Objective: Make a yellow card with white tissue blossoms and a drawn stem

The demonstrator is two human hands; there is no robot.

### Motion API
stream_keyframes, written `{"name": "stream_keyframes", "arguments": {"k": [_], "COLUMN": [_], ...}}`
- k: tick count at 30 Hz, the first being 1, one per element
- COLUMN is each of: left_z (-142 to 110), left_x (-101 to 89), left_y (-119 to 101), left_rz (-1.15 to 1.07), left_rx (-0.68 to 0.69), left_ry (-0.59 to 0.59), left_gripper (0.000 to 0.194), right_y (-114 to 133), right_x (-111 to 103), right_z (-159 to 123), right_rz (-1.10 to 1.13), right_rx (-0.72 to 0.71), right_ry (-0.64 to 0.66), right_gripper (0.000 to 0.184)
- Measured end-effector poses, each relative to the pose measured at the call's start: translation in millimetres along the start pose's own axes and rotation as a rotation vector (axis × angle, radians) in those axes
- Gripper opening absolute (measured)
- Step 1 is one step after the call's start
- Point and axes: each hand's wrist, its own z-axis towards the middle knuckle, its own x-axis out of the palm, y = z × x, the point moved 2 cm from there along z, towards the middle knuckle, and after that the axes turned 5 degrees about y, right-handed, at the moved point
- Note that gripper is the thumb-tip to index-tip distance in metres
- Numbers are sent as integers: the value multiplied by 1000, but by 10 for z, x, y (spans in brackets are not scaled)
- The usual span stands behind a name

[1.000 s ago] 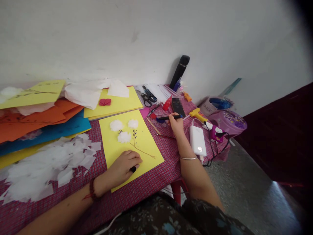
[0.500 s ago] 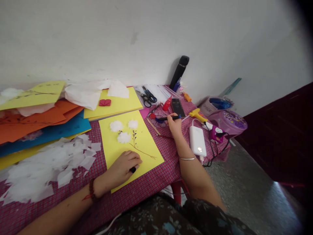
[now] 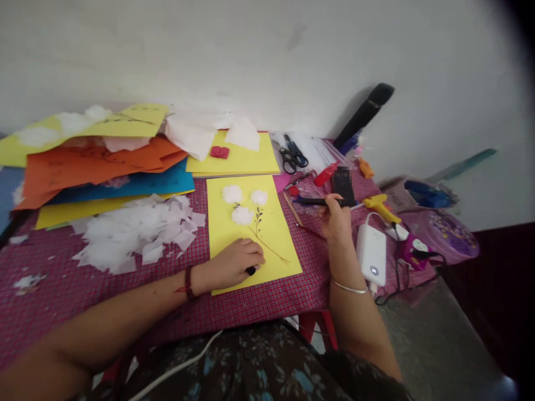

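Note:
My left hand (image 3: 238, 260) rests on a yellow sheet of paper (image 3: 221, 239), its fingers curled around a small black piece (image 3: 250, 271) that looks like a pen cap. Three white puffy flowers (image 3: 242, 215) sit on the sheet's upper part, beside a drawn brown stem (image 3: 270, 248) with dark leaves. Off the sheet to the right, my right hand (image 3: 336, 217) grips a black marker pen (image 3: 311, 201), held nearly level above the cluttered tabletop.
Cut white paper squares (image 3: 137, 228) lie heaped on the left, below coloured sheets (image 3: 112, 161). Scissors (image 3: 292, 156), a phone (image 3: 343, 186), a yellow glue gun (image 3: 380, 207) and a white power bank (image 3: 371, 253) with cables surround the right hand. A black bottle (image 3: 365, 114) leans against the wall.
The view has swung left, so everything appears farther right. My left hand stays on the yellow sheet. My right hand still holds the marker pen, which now lies more level.

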Motion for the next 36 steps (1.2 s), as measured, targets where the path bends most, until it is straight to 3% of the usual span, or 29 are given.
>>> {"name": "stream_keyframes", "arguments": {"k": [4,8,14,27,36], "left_z": [2,3,3,7,7], "left_x": [-14,-28,-40,-39,-34], "left_y": [-10,-26,-36,-35,-29], "left_rz": [43,80,88,68,67], "left_rx": [5,16,12,8,24], "left_ry": [30,40,38,45,43], "left_gripper": [14,13,13,13,16], "right_y": [-25,-106,-217,-243,-229], "right_x": [384,595,627,678,648], "right_z": [-291,-458,-436,-444,-436], "right_rz": [49,-60,-135,-190,-145], "right_rx": [147,217,143,84,122], "right_ry": [358,533,453,488,449], "right_gripper": [21,18,14,15,14]}}
